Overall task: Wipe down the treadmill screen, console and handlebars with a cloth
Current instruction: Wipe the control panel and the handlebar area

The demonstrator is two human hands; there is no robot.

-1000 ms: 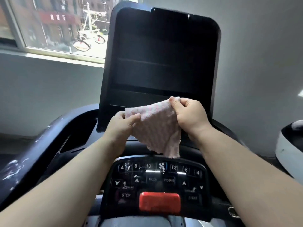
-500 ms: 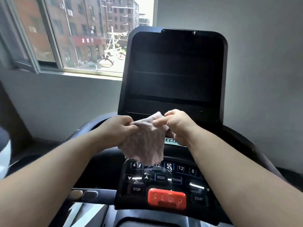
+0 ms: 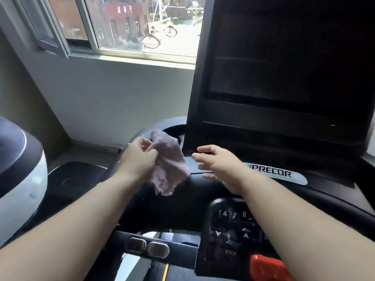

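Left hand (image 3: 138, 159) pinching pink cloth (image 3: 168, 167) at centre frame; right hand (image 3: 219, 165) spread open, empty; "PRECOR" badge (image 3: 272, 173), "STOP" key (image 3: 230, 252) showing.

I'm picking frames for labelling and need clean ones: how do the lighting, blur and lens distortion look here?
Head view: daylight from the window is bright and partly blown out, while the screen stays near black with little detail. The cloth and the left hand look slightly motion-smeared. The wide-angle lens bends the window frame and tilts the wall edges. The keypad is dim and soft.
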